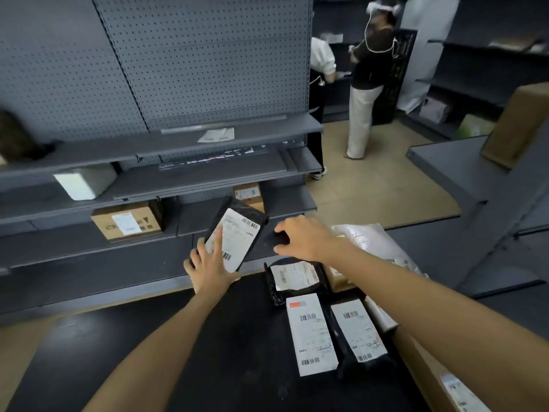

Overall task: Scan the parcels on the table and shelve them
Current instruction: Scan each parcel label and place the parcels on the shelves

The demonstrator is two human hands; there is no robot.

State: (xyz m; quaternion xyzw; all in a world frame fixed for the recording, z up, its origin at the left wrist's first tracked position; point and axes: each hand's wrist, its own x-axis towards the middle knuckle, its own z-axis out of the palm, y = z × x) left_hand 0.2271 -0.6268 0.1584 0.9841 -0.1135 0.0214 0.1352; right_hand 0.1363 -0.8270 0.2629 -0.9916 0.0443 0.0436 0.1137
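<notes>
- Above the table's far edge, the left hand (209, 266) grips a black parcel (234, 237), label up, tilted.
- Just right of it, the right hand (303, 237) closes around a small dark scanner (276, 238).
- On the table (208, 337), more labelled parcels (332, 322) lie below the right hand.
- On the shelves (166, 185) behind, a cardboard box (127, 223) sits.

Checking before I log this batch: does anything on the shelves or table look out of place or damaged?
One oddity: loose white papers lie on the upper shelf, with no parcel under them. The black parcel in the left hand looks intact, and the parcels on the table lie flat with labels up.
</notes>
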